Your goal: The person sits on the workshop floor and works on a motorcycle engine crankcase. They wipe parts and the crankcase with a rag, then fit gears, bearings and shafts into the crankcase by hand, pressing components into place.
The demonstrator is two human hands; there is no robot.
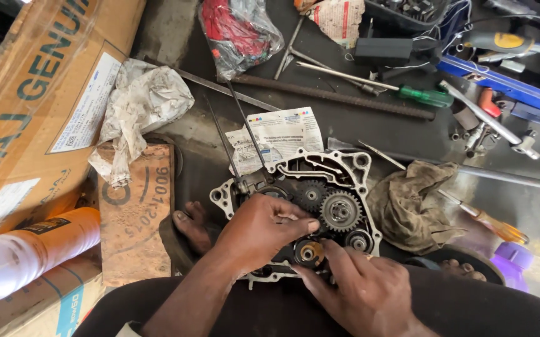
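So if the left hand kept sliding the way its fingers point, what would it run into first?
Most likely the large toothed gear in the engine case; the left hand points right, fingertips just short of it. Height is hard to judge.

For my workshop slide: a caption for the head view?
Both hands work on gears in an engine casing.

Green-handled screwdriver [425,95]; oily rag [415,203]; crumpled paper [140,106]; cardboard box [39,93]; red-filled plastic bag [239,31].
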